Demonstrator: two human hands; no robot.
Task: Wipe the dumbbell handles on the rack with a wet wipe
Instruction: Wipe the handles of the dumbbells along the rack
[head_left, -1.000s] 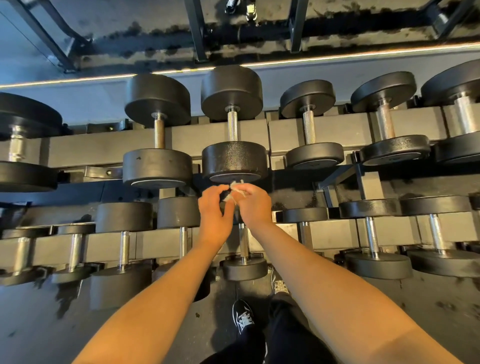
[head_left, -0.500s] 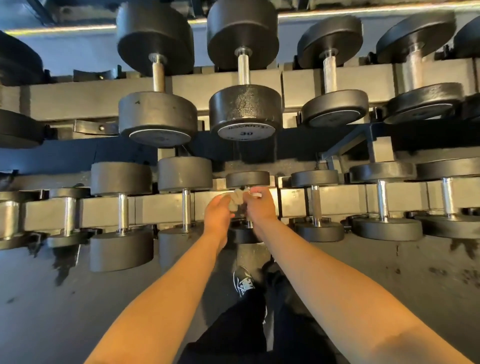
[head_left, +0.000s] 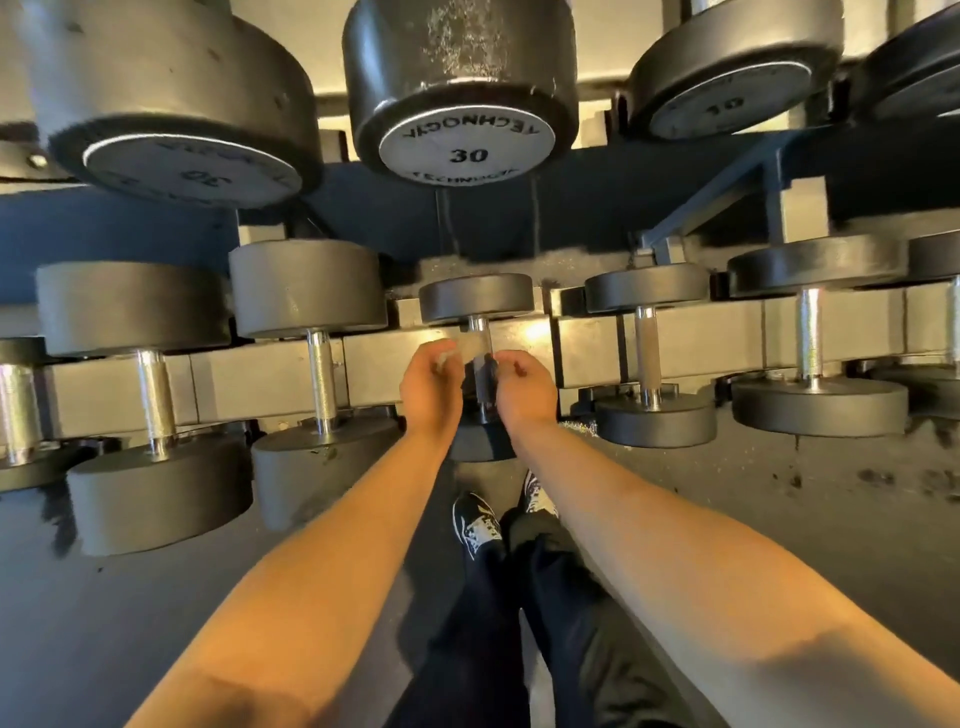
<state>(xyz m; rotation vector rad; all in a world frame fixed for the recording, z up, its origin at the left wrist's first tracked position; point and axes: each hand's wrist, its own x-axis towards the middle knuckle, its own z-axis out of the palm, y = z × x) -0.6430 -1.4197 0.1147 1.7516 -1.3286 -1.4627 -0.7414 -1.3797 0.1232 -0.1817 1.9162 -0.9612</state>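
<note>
Fingers (head_left: 441, 358) of left hand (head_left: 431, 392) pinching wet wipe (head_left: 470, 349) against small dumbbell's handle (head_left: 480, 358), right hand (head_left: 524, 387) fingers curled beside it (grip unclear), rack (head_left: 270, 376) behind.

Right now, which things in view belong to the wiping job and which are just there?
In the job:
- small white wet wipe, pinched in the left hand
- chrome handle of the small black dumbbell between both hands
- right hand, fingers curled beside that handle

Just there:
- big black dumbbell marked 30 overhead
- black-and-white sneakers
</note>
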